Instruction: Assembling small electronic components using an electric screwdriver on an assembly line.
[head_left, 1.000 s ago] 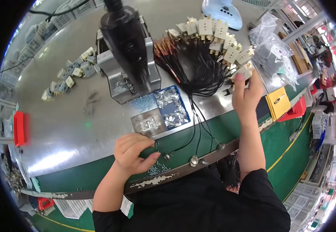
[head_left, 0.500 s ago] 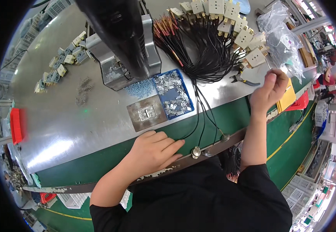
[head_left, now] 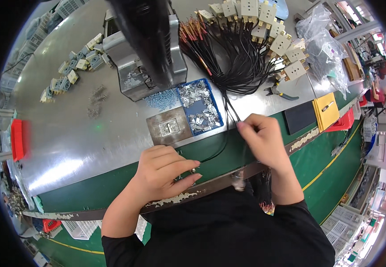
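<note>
Pulling one black wire (head_left: pixel 227 107) from bundle, right hand (head_left: pixel 264 140) fingers pinching it, left hand (head_left: pixel 162 171) fingers spread flat by metal plate (head_left: pixel 168 128); next likely needs seating wire end w/ steady aim.

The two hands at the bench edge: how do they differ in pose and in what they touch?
The left hand lies palm down, fingers spread flat on the green belt, holding nothing that shows. The right hand is raised further out, fingers curled, pinching thin black wires that run from the bundle on the metal table. Both are bare, with black sleeves at the upper arms.
</note>
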### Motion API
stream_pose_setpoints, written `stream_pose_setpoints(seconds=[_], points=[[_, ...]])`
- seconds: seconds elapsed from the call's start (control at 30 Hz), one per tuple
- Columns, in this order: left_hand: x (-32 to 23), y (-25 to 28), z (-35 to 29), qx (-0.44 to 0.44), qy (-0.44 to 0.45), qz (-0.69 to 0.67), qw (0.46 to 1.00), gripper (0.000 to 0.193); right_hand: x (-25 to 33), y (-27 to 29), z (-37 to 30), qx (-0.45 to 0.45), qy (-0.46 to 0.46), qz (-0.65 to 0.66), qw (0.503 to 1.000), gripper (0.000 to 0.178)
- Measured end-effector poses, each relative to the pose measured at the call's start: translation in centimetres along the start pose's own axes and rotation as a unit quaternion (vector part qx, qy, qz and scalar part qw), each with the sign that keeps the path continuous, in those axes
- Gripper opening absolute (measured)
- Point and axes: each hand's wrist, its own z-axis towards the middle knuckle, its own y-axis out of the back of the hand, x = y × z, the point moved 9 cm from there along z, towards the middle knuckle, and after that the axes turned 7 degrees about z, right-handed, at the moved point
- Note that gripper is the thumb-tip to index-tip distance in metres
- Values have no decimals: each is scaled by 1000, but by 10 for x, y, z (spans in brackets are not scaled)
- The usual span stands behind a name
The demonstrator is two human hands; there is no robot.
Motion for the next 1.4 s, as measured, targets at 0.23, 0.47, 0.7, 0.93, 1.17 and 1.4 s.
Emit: stream_pose_setpoints(seconds=[0.23,0.47,0.7,0.93,1.17,1.4], points=[[-11,-14,15,24,82,-196,977,75,-10,15,-7,-73,-162,302,937,25],[50,17,-32,-151,289,-453,830,50,90,-40,27,35,226,-10,973,31],[77,27,-38,-153,270,-401,862,51,136,-91,28,158,420,-60,892,24],[81,25,-35,-107,265,-553,783,40,122,-99,37,227,381,34,896,20],[93,22,-30,-114,340,-459,813,38,106,-88,39,233,352,66,904,21],[96,35,-47,-123,313,-410,848,37,115,-71,31,138,409,79,898,16]])
